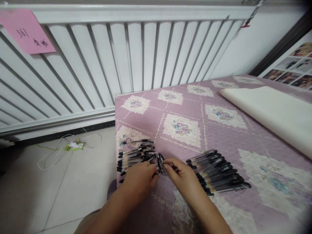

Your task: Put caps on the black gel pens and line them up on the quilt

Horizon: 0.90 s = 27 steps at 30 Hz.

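My left hand and my right hand meet over the near corner of a purple quilted bed. Together they pinch a black pen between them, its cap end pointing away from me. A row of several black pens lies just left of my left hand, near the bed's edge. Another pile of several black pens lies right of my right hand. Both hands have their fingers closed on the pen.
A white radiator fills the wall ahead, with a pink note stuck at top left. A cream pillow or roll lies on the bed at right. On the tiled floor, a green power strip with white cable.
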Tool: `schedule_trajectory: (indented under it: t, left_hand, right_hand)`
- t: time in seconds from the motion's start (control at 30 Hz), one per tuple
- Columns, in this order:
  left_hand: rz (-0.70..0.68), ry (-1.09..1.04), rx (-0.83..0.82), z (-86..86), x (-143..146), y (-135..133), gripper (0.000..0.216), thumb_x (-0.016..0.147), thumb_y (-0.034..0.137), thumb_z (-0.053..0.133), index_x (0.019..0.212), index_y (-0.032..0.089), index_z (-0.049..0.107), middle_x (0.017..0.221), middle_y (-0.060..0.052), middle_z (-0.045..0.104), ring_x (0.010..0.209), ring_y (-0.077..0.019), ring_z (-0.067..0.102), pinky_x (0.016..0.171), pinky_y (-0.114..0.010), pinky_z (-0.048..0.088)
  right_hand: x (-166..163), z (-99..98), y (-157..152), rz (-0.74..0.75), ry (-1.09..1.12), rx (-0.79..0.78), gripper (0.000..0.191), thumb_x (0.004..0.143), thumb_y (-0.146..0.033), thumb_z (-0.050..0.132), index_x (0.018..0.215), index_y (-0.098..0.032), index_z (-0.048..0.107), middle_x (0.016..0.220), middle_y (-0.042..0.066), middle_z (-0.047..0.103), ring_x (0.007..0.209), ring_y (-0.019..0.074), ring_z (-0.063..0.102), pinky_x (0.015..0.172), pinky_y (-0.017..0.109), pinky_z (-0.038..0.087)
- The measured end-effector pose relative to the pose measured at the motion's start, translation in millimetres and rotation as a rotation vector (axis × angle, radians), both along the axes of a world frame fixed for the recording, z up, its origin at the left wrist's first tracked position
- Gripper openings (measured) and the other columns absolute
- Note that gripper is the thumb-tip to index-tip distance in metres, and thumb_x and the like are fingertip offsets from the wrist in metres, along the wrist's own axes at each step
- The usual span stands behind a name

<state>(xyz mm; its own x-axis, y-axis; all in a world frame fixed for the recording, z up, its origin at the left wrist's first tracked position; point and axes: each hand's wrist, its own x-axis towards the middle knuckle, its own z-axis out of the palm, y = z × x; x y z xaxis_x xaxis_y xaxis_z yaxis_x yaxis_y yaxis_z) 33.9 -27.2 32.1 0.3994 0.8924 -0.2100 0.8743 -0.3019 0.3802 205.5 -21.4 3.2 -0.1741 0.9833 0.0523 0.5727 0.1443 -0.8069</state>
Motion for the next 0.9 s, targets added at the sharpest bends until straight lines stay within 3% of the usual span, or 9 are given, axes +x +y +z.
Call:
schedule_trajectory:
  t: [0.17,0.43,0.63,0.9]
  left_hand:
    - [-0.046,0.012,-0.006,1.1,2.7,-1.7,0.012,0.083,0.023,0.051,0.085,0.022,0.063,0.092,-0.005,0.062,0.085,-0.0213,0.059,0.07,-0.029,0.043]
    - [-0.065,0.03,-0.011,-0.4,4.2,-2.8,0.01,0.082,0.021,0.053,0.087,0.02,0.061,0.096,-0.007,0.061,0.09,-0.0229,0.058,0.074,-0.031,0.044]
    - [-0.021,0.008,-0.009,1.2,3.5,-1.8,0.01,0.083,0.024,0.053,0.088,0.02,0.061,0.095,-0.006,0.061,0.089,-0.0232,0.058,0.072,-0.031,0.043]
    - [0.092,-0.127,0.06,1.5,0.8,0.9,0.016,0.089,0.029,0.046,0.088,0.021,0.06,0.095,-0.004,0.059,0.086,-0.019,0.057,0.072,-0.029,0.041]
  right_hand:
    - [6.0,0.1,1.8,-0.084,-0.05,0.101,0.021,0.087,-0.03,0.045,0.086,-0.022,0.064,0.084,0.003,0.068,0.08,0.0183,0.062,0.073,0.029,0.046]
    - [43.7,-5.6,7.8,-0.263,-0.481,0.325,0.023,0.085,-0.029,0.046,0.093,-0.019,0.066,0.088,0.008,0.066,0.083,0.0209,0.06,0.076,0.032,0.044]
    - [64.1,-7.8,9.1,-0.45,-0.849,0.249,0.022,0.085,-0.031,0.05,0.098,-0.021,0.065,0.098,0.008,0.067,0.089,0.0261,0.059,0.073,0.038,0.039]
    - [47.6,-13.5,9.4,-0.309,-0.891,0.255,0.021,0.086,-0.034,0.051,0.095,-0.024,0.066,0.101,0.006,0.068,0.099,0.028,0.054,0.079,0.042,0.034]
